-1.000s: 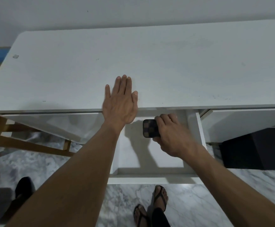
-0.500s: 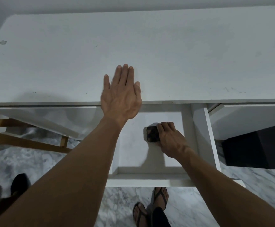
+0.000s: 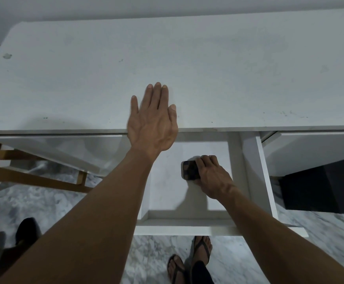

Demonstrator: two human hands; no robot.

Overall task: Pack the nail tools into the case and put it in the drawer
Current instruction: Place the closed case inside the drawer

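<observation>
Right hand (image 3: 212, 177) gripping case (image 3: 189, 170) inside open drawer (image 3: 187, 229), room leftward

Plenty of open drawer (image 3: 167, 193) floor left of and behind the right hand (image 3: 212, 177); the side wall sits close on its right. Overhead, the tabletop (image 3: 187, 68) edge overhangs just past its fingertips.

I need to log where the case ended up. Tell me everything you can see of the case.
The case is small, dark and flat with rounded corners and a faint checked pattern; the material is not clear. It looks closed and sits low inside the open white drawer, toward its right side, at or just above the drawer floor. The right hand grips its right edge and hides that part. Nothing else touches it.
</observation>
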